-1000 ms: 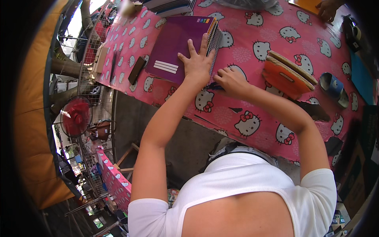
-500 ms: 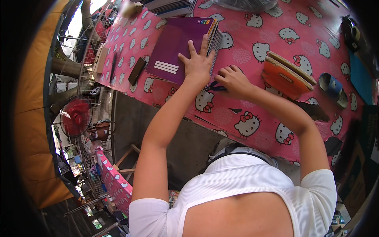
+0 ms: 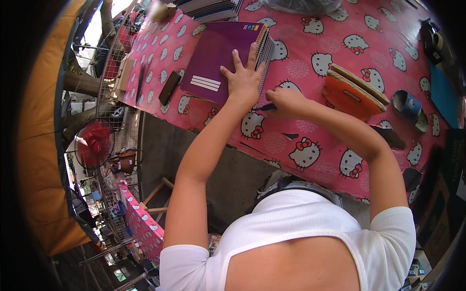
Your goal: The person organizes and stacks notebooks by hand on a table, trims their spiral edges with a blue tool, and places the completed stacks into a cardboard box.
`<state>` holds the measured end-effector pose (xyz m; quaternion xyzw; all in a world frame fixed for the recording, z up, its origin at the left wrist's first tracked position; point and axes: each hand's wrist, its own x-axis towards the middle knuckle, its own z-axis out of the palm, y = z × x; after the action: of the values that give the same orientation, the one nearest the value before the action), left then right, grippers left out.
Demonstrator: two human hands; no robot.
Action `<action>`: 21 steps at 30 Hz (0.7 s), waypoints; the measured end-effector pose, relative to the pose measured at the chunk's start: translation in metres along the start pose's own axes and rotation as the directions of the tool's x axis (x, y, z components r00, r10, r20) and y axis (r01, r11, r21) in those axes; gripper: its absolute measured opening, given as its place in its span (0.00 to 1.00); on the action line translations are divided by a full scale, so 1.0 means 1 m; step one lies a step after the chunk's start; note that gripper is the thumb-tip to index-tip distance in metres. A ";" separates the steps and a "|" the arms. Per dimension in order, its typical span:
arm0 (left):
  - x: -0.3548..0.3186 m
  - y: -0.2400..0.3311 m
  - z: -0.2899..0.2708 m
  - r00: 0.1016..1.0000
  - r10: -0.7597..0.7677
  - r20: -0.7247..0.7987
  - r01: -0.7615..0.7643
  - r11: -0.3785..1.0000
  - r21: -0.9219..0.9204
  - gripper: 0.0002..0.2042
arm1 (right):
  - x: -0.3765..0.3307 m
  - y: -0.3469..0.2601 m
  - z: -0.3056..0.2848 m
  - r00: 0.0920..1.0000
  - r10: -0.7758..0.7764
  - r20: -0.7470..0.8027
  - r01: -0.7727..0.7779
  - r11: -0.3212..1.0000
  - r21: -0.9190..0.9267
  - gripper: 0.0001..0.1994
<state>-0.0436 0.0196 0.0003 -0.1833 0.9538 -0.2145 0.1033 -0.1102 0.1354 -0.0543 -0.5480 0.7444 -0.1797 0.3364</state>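
Resting with fingers spread apart, the left hand [image 3: 244, 81] lies on the purple spiral notebook [image 3: 206, 58] on the pink cat-print tablecloth [image 3: 274, 141]; the right hand [image 3: 287, 102] is curled round a dark blue hand tool [image 3: 266, 107], its tip unclear, beside the notebook's lower right corner.

The purple notebook [image 3: 208, 58] has a smooth card cover, slightly glossy, and its coils [image 3: 264, 54] look like metal wire. The desk [image 3: 325, 156] has a shiny plastic covering [image 3: 296, 121]. The orange block [image 3: 345, 96] shows rough edges; the white shirt [image 3: 296, 213] is of matt, ribbed cloth.
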 end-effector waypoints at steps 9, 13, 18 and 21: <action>0.002 0.001 0.000 1.000 0.008 -0.014 -0.008 1.000 -0.013 0.42 | -0.004 0.030 0.029 0.706 -0.546 -0.451 0.300 0.808 -0.507 0.24; -0.002 -0.001 0.004 0.988 0.142 -0.054 -0.138 0.987 0.080 0.32 | -0.004 0.025 0.026 0.796 -0.453 -0.402 0.318 0.878 -0.358 0.22; -0.003 -0.011 0.005 0.797 0.582 0.164 -0.603 0.748 0.278 0.18 | -0.001 0.020 0.021 0.785 -0.445 -0.431 0.368 0.895 -0.253 0.20; -0.002 -0.016 0.002 0.746 0.587 0.316 -0.649 0.747 0.144 0.15 | -0.003 0.003 0.005 0.892 -0.308 -0.331 0.288 0.951 -0.110 0.18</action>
<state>-0.0363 0.0064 0.0063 0.1339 0.9051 -0.2583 0.3101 -0.1079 0.1401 -0.0590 -0.6252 0.7037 -0.3007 0.1534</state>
